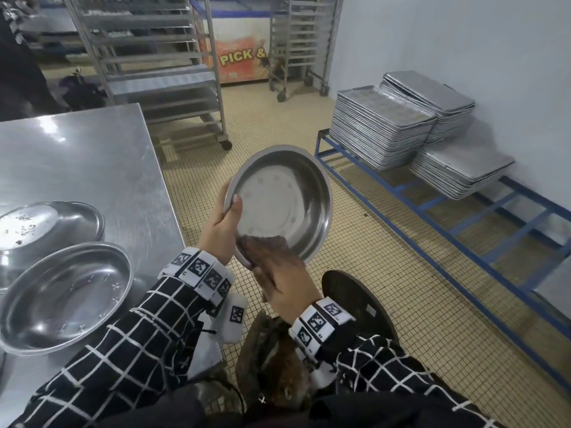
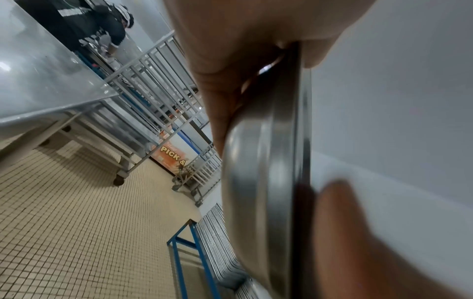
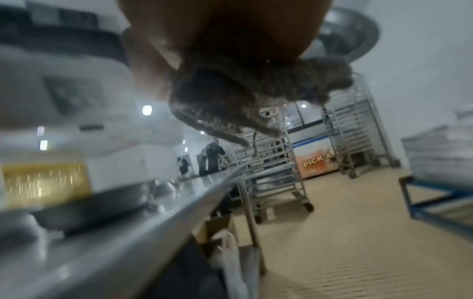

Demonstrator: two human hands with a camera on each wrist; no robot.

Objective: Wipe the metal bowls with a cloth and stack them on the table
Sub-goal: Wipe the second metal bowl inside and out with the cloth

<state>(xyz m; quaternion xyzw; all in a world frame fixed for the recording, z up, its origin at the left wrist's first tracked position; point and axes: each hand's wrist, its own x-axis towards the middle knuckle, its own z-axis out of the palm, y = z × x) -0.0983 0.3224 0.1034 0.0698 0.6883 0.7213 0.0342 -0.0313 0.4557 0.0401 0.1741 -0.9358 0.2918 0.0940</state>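
My left hand [image 1: 221, 225] grips a metal bowl [image 1: 282, 202] by its left rim, thumb hooked over the edge onto the inside and the other fingers behind it; the left wrist view shows that rim [image 2: 299, 129] edge-on, pinched between thumb and fingers. I hold the bowl tilted up in the air over the tiled floor [image 1: 386, 304], just off the right edge of the table, its open side facing me. My right hand [image 1: 285, 284] sits at the bowl's lower rim, fingers curled around a dark brown cloth [image 1: 262, 245] that it presses against the inside of the bowl near the bottom edge. In the right wrist view the cloth [image 3: 245, 97] hangs bunched from my closed fingers. Both wrists wear white bands with black square markers, over black sleeves with a white grid pattern. To my left stands the steel table [image 1: 92, 156]. On it, near my left forearm, lies an open-side-up bowl [image 1: 66, 296], and just behind it, touching or overlapping, an upturned bowl [image 1: 46, 230] showing its base. Across the floor to my right, a low blue frame [image 1: 463, 239] carries stacks of metal baking trays [image 1: 383, 125] against the white wall. Farther back are wheeled tray racks [image 1: 160, 57] and a chest freezer [image 1: 241, 47] with an orange sign reading "PICK &".
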